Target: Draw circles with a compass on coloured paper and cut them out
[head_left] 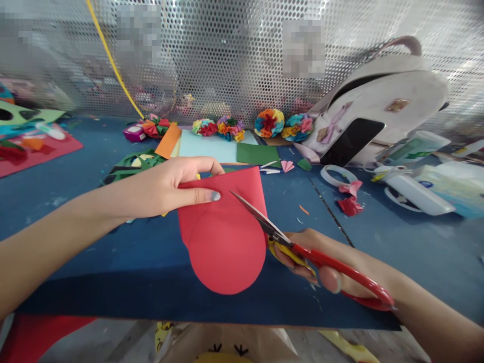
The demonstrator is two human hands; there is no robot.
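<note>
A sheet of red paper point(247, 189) is pinched between the thumb and fingers of my left hand point(185, 186) at its upper left. The lower part of the paper has a rounded, circular outline point(227, 257). My right hand point(321, 262) is closed around scissors point(340, 275) with red handles; a yellow part shows under its fingers. The blades point up and left across the right side of the red paper, their tip near the paper's upper middle. Whether the paper lies between the blades is hard to tell.
Colourful paper flowers point(269, 123) line the back of the blue table point(151, 272). Green paper scraps point(132, 169) lie behind my left wrist. A white bag point(404, 96) with a black phone point(353, 141) stands at the back right, near tape rolls point(340, 175). Red paper point(41, 151) lies far left.
</note>
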